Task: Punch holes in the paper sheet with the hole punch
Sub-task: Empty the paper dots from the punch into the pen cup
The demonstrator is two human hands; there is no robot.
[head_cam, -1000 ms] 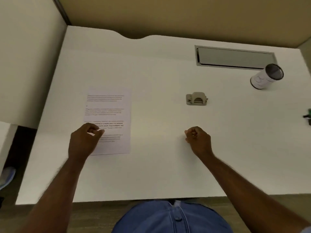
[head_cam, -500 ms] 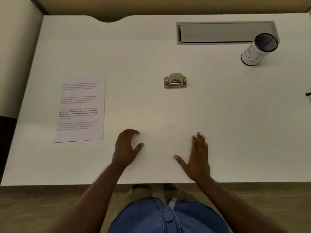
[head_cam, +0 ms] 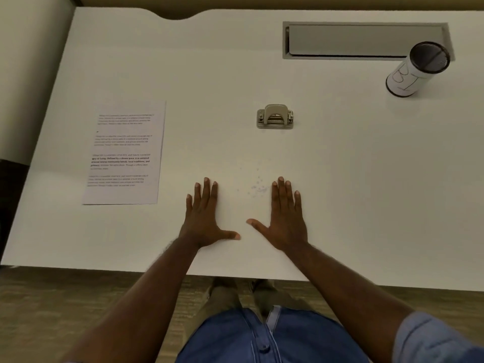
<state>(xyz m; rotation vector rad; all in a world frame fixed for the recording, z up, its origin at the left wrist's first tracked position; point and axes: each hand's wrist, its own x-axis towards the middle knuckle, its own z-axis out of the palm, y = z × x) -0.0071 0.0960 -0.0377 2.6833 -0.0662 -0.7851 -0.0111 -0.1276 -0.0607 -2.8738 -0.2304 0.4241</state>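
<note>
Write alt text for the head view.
Left hand and right hand rest flat, fingers spread, on a white desk; neither touches the printed white paper sheet at left or the small grey metal hole punch ahead.

Printed paper sheet lies flat left of metal hole punch

- Desk: white, landmark.
- Paper: printed, flat, desk's left part.
- Punch: metal, desk centre, right of paper, apart.
- Left hand, right hand: flat, fingers spread, near desk's front edge.
- Cup: far right corner.
- Specks: between hands.
</note>
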